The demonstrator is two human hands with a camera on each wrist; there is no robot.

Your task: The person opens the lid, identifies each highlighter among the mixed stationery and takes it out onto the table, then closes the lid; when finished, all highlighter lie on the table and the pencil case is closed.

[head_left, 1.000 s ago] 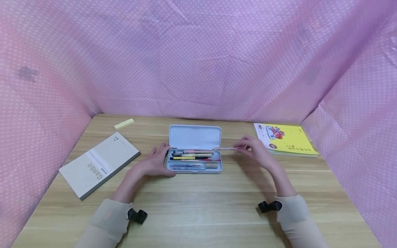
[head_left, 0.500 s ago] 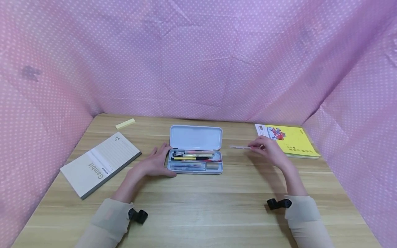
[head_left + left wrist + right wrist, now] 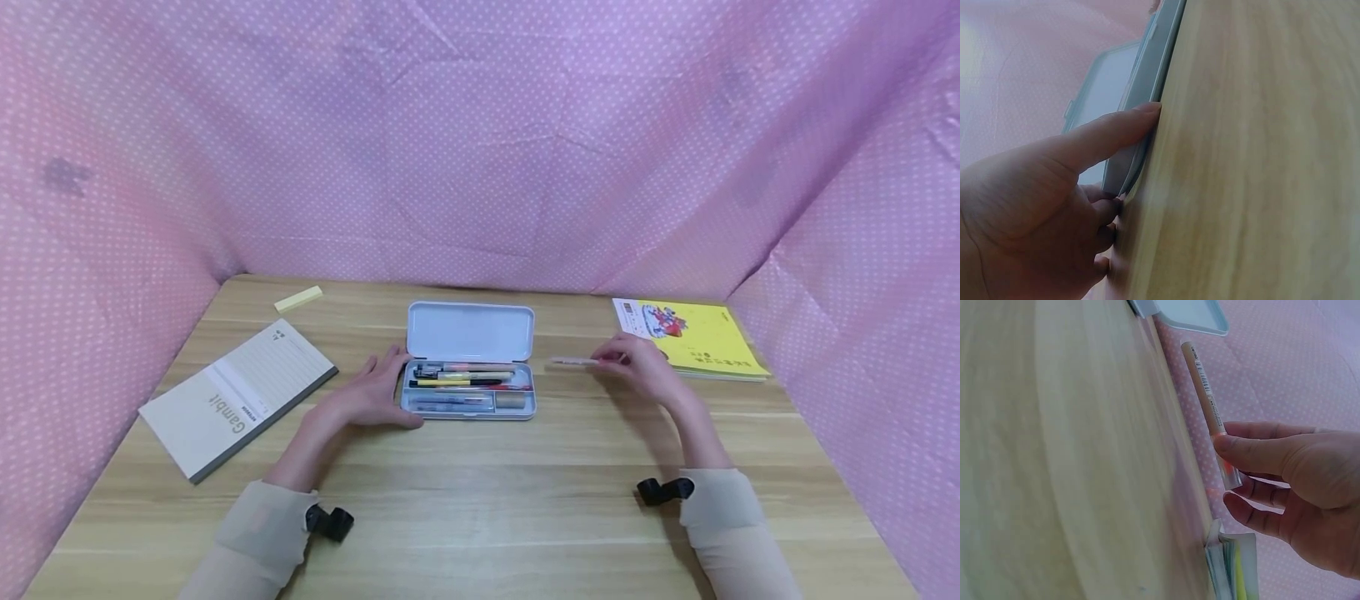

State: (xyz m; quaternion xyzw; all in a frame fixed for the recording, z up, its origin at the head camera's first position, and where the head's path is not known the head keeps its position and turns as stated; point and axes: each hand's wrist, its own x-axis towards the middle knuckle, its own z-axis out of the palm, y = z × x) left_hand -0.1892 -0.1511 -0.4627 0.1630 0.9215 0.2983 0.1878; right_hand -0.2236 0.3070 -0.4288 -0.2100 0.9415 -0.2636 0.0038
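Observation:
A light blue tin pencil case (image 3: 471,332) lies with its lid raised, holding several pens and a clear-topped compartment. My left hand (image 3: 371,392) grips its left end, thumb along the front wall and fingers at the back corner, as the left wrist view also shows on the case (image 3: 1138,87). To the right of the case, my right hand (image 3: 637,364) pinches a slim pen (image 3: 573,361) by one end. Close up in the right wrist view, this pen (image 3: 1202,387) has a beige barrel, a barcode label and a clear cap between thumb and fingers.
A grey-white notebook (image 3: 240,400) lies at the left, with a pale yellow strip (image 3: 298,299) behind it. Yellow booklets (image 3: 705,350) are stacked at the back right, close to my right hand. A pink dotted cloth (image 3: 480,150) hangs behind the wooden tabletop (image 3: 480,500).
The right hand has drawn the pen rightward, away from over the case's right edge, then shifted slightly back left. My left hand stays on the case.

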